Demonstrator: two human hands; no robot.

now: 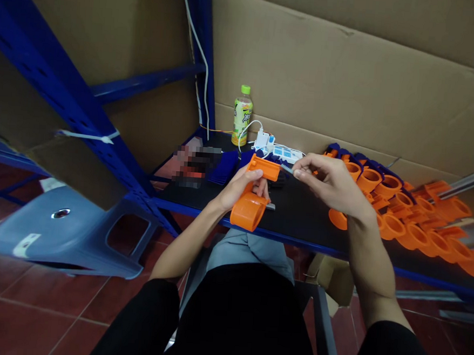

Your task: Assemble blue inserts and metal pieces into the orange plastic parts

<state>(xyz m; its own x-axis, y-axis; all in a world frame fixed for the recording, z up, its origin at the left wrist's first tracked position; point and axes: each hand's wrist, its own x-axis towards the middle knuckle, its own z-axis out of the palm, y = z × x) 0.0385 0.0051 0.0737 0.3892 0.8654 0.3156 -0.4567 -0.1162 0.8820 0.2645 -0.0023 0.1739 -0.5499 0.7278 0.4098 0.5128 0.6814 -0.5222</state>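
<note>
My left hand is closed around an orange plastic part, which has a wide ring at its lower end and a trough-like upper end. The thumb presses on the upper end. Between the thumb and fingers of my right hand is a small grey toothed strip. Its tip is close to the right end of the orange trough; whether they touch I cannot tell. A short grey piece shows just below the fingers of my left hand.
Several orange ring parts stand in rows on the right of the black tabletop. At the back are a drink bottle and a white power strip. A blue post and a plastic stool are on the left.
</note>
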